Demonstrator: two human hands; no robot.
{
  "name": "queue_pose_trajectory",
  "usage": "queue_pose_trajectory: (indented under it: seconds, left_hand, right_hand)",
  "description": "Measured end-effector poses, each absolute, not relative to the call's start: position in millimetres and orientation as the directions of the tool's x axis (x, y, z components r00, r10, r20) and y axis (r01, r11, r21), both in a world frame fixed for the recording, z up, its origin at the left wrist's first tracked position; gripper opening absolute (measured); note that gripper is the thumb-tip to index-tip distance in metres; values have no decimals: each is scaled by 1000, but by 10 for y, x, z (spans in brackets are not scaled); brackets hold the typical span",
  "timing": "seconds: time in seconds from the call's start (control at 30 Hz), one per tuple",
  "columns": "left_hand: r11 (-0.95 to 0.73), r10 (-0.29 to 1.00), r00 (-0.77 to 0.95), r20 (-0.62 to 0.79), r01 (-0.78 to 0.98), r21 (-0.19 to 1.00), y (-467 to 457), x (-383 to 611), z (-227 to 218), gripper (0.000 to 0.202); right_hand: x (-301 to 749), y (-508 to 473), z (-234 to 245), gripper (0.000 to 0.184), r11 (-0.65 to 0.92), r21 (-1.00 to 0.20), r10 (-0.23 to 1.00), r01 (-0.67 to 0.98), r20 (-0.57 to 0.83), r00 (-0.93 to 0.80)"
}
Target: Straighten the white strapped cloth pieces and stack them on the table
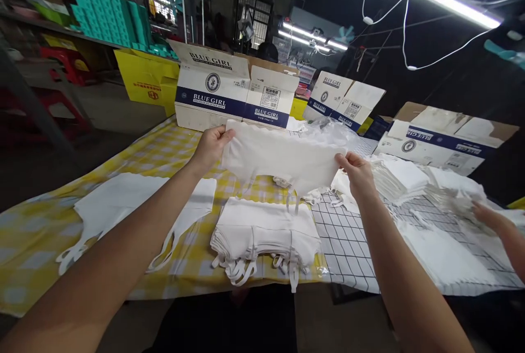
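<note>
I hold a white cloth piece (283, 156) stretched in the air above the table. My left hand (211, 145) pinches its left edge and my right hand (356, 170) pinches its right edge, both closed on the fabric. Thin straps dangle from its lower edge. Directly below lies a stack of folded white pieces (264, 233) with straps hanging over the table's front edge. Left of the stack, a single white piece (123, 205) lies flat on the yellow checked tablecloth (36, 233).
Open cartons printed "BLUE GIRL" (229, 93) stand along the far edge, another carton (443, 137) at right. More white piles (400, 178) lie on a black-grid cloth (348, 243). Another person's hand (486, 213) reaches in from the right. Red stools (61, 69) stand at far left.
</note>
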State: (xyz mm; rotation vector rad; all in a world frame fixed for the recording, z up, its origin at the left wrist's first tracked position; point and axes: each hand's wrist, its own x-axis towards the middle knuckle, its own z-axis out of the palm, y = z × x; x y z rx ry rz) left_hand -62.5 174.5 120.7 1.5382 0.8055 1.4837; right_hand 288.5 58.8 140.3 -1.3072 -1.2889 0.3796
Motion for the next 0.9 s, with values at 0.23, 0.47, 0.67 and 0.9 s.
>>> queue_pose_trajectory:
  seconds: [0.23, 0.47, 0.67, 0.9]
  left_hand:
    - [-394, 916, 45, 398, -77, 916, 1686, -1046, 1218, 45]
    - [-418, 907, -69, 415, -24, 908, 1536, -1632, 1287, 43]
    - [-440, 867, -242, 436, 39, 897, 1376, -2169, 1328, 36]
    - [-451, 778, -376, 503, 224, 864, 982, -2910, 1395, 44]
  right_hand:
    - [2562, 683, 1413, 28, 345, -852, 842, 393, 466, 272]
    - [2123, 878, 1463, 33, 400, -833, 853, 382, 491, 177]
    - [1621, 977, 1534, 38, 452, -822, 861, 346, 504, 71]
    - [1002, 898, 1573, 37, 435, -858, 900, 275, 424, -100]
